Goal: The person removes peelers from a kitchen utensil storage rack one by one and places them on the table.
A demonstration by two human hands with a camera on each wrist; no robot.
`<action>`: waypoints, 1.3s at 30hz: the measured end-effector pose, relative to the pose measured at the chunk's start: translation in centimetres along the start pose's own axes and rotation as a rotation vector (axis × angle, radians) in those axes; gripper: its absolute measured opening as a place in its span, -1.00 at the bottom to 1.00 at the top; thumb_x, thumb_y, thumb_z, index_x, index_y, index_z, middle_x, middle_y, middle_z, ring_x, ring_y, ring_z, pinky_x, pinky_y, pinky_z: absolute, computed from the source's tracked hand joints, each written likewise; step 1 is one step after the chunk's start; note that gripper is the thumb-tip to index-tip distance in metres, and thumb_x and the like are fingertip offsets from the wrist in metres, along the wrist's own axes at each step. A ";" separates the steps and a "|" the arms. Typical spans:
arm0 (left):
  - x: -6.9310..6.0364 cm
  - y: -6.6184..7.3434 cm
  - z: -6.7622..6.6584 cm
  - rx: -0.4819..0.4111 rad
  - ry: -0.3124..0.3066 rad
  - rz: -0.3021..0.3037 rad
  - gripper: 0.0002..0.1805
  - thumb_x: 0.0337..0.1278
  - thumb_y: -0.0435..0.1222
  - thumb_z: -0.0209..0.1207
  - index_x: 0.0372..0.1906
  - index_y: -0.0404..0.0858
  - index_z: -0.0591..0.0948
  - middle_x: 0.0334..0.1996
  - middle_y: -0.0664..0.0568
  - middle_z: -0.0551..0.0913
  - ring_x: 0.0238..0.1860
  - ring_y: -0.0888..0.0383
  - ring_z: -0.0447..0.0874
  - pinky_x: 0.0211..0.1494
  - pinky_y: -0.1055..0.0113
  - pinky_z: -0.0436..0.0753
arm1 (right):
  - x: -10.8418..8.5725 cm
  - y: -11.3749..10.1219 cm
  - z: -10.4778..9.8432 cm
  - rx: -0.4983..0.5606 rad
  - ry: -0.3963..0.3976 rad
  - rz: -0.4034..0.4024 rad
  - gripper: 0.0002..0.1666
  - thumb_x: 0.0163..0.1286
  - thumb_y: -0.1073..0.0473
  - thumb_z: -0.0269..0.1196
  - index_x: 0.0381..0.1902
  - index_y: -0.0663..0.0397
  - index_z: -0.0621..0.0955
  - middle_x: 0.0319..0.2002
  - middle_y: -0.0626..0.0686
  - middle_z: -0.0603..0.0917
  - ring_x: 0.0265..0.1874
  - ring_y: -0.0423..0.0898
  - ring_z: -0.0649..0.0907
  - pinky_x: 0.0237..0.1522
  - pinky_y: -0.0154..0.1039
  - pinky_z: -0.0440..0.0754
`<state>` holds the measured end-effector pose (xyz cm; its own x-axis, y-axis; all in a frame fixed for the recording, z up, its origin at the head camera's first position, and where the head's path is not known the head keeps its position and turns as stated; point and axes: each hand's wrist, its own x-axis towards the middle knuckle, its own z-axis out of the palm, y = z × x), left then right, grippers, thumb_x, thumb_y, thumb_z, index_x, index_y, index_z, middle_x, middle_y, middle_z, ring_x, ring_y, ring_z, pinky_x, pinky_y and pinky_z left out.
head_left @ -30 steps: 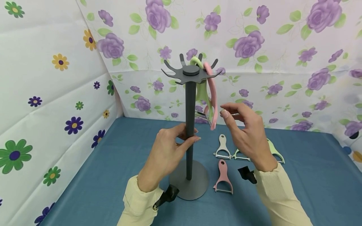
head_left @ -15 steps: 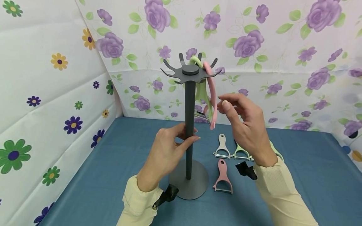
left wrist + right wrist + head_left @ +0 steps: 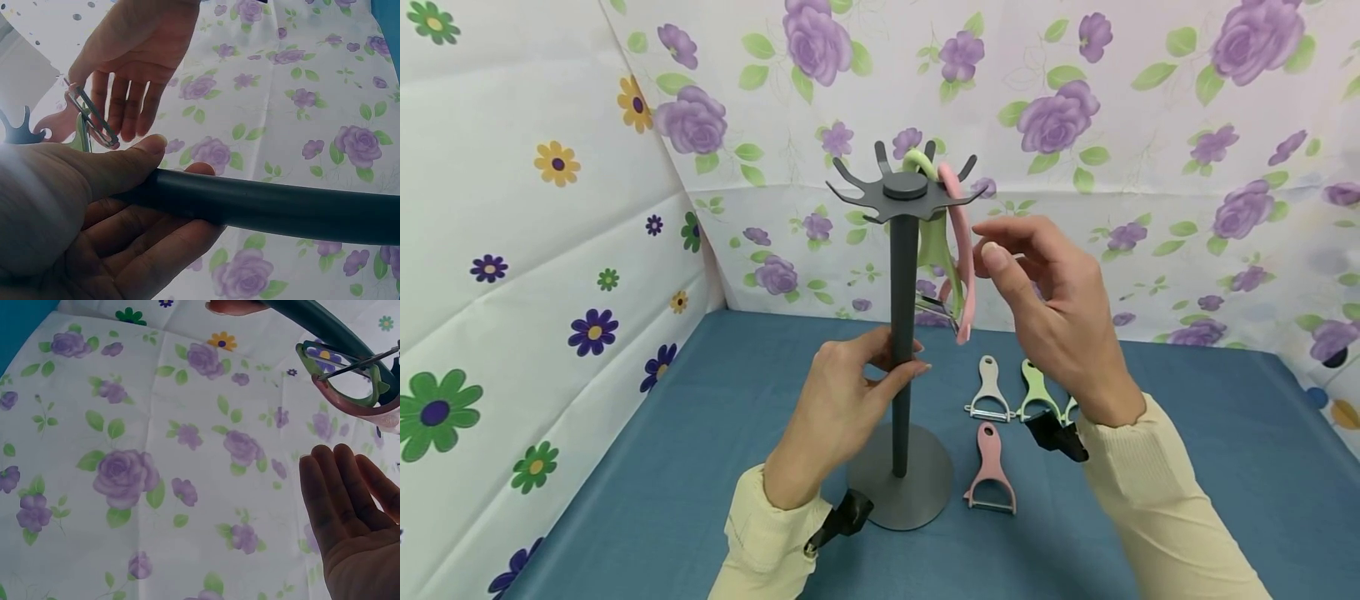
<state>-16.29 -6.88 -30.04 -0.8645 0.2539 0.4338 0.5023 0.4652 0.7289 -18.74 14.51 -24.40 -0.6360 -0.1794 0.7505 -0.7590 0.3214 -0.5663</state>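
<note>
A dark grey stand (image 3: 904, 283) with a ring of hooks on top rises from a round base. My left hand (image 3: 831, 408) grips its pole below the middle, thumb and fingers around it. From neighbouring hooks hang a light green peeler (image 3: 934, 242) and a pink peeler (image 3: 962, 233), blades down. Just right of the pink peeler is my right hand (image 3: 1063, 317), its fingers loosely bent and holding nothing. In the right wrist view, the right hand (image 3: 356, 531) has extended fingers, apart from the hanging pink peeler (image 3: 347, 405).
On the blue tablecloth (image 3: 760, 400) right of the stand lie a white peeler (image 3: 989, 383), a green peeler (image 3: 1034, 385) and a pink peeler (image 3: 990, 458). Another green peeler (image 3: 1071, 408) is mostly hidden by the right wrist. Floral cloth (image 3: 1150, 167) hangs behind.
My right hand has risen alongside the hanging pink peeler, uncovering more of a green peeler on the table. The left hand keeps its hold on the pole, and both hanging peelers stay put.
</note>
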 end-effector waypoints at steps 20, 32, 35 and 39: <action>0.0 0.0 0.0 0.010 0.005 0.009 -0.87 0.29 -0.23 0.35 -0.14 -0.14 0.72 -0.39 0.09 0.78 -0.41 0.32 0.69 -0.47 0.42 0.68 | 0.8 -0.6 0.4 0.220 -0.118 0.051 -0.65 0.61 0.14 0.13 0.15 0.28 0.61 -0.05 0.10 0.64 -0.06 -0.07 0.66 0.17 -0.34 0.61; 0.0 -0.1 0.0 0.011 0.011 0.019 -0.88 0.29 -0.22 0.35 -0.14 -0.15 0.72 -0.40 0.10 0.78 -0.43 0.30 0.70 -0.51 0.41 0.66 | 0.8 -0.4 0.5 0.206 -0.130 0.066 -0.73 0.60 0.24 0.11 0.07 0.36 0.55 -0.14 0.14 0.62 -0.12 -0.04 0.66 0.13 -0.30 0.60; 0.0 -0.1 0.0 0.011 0.009 0.020 -0.88 0.30 -0.22 0.34 -0.13 -0.14 0.72 -0.40 0.10 0.78 -0.41 0.30 0.70 -0.50 0.41 0.66 | 0.7 -0.3 0.4 0.181 -0.126 0.048 -0.70 0.61 0.19 0.11 0.07 0.35 0.53 -0.17 0.12 0.60 -0.16 -0.05 0.64 0.04 -0.31 0.60; 0.0 -0.1 0.0 0.012 0.005 0.016 -0.87 0.30 -0.21 0.34 -0.13 -0.14 0.72 -0.40 0.10 0.78 -0.41 0.31 0.70 -0.51 0.40 0.66 | 0.7 -0.3 0.5 0.161 -0.116 0.044 -0.67 0.62 0.15 0.09 0.09 0.35 0.50 -0.16 0.13 0.59 -0.18 -0.06 0.62 -0.04 -0.33 0.61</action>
<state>-16.30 -6.92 -30.09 -0.8563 0.2574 0.4478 0.5158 0.4710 0.7156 -19.04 13.84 -23.93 -0.6737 -0.2776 0.6849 -0.7368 0.1805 -0.6516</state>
